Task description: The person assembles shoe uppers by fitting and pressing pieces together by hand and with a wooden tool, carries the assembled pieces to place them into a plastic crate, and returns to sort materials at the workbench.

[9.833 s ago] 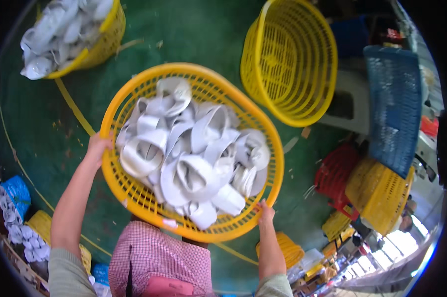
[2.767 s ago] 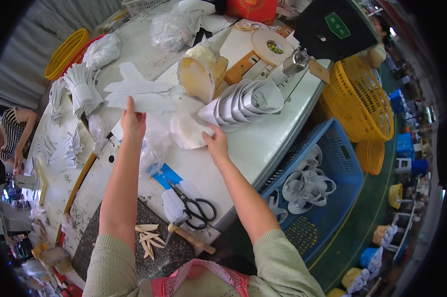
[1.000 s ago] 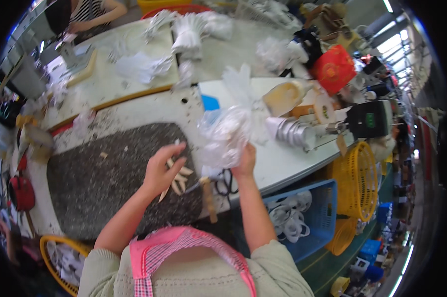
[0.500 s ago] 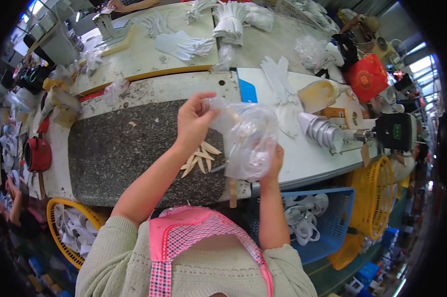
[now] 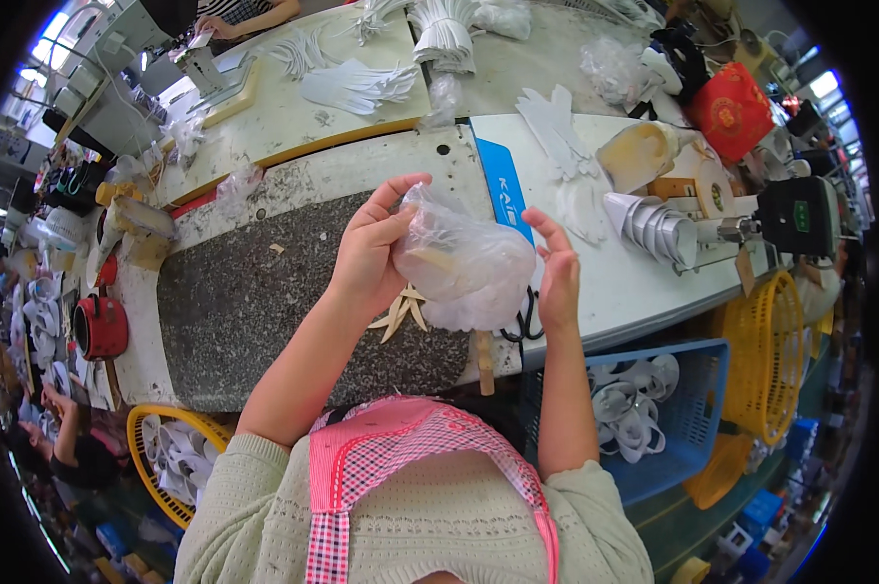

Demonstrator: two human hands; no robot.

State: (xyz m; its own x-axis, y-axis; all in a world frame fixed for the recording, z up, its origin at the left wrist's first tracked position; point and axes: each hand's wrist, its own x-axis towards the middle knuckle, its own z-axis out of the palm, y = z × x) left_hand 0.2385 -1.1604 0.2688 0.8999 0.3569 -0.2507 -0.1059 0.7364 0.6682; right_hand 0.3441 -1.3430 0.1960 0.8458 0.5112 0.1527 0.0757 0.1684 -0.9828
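Note:
My left hand [image 5: 369, 248] grips the gathered upper edge of a clear plastic bag [image 5: 470, 273], fingers pinched together. The bag hangs crumpled above the work table, with some pale thing dimly visible inside it. To the right of the bag my right hand [image 5: 559, 277] is raised, fingers apart, holding nothing. Several beige pointed strips [image 5: 400, 316] lie on the dark speckled mat [image 5: 264, 292], partly hidden by the bag. Black scissor handles [image 5: 525, 321] show between the bag and my right wrist. Below the bag a narrow wooden piece [image 5: 485, 362] juts past the table edge.
White cut pieces [image 5: 561, 131] lie on the white table at right, near stacked white curved parts [image 5: 648, 229] and a machine [image 5: 797, 219]. A blue basket [image 5: 687, 428] and a yellow basket [image 5: 152, 487] hold white parts below. A red round container [image 5: 101, 326] stands left. Another person's hand [image 5: 215, 26] is at the far machine.
My right hand has let go of the bag and moved up and away to its right. My left hand keeps its hold. The black scissor handles now show, and the view has shifted slightly.

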